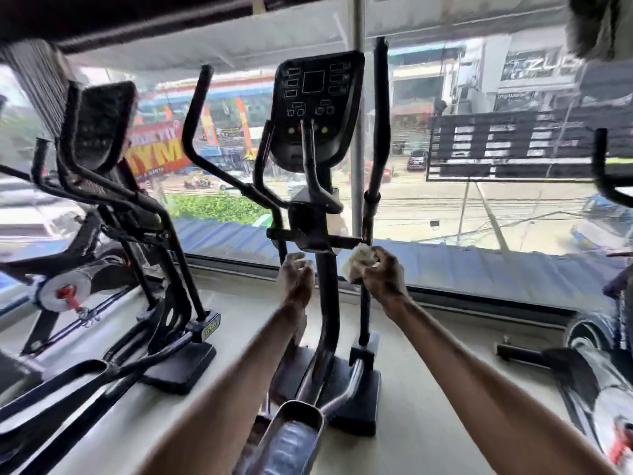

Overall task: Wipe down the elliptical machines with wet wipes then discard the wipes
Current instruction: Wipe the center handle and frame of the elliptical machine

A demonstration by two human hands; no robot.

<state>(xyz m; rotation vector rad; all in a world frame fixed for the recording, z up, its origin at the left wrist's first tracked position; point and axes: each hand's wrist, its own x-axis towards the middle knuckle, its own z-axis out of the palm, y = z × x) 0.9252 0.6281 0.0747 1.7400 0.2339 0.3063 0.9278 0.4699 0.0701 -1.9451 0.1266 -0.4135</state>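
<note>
The right hand clutches a crumpled wipe just below the right end of the crossbar on the middle elliptical machine. The left hand hovers beside the centre post, fingers curled; blur hides whether it holds anything. A second elliptical stands to the left, before a wide window.
</note>
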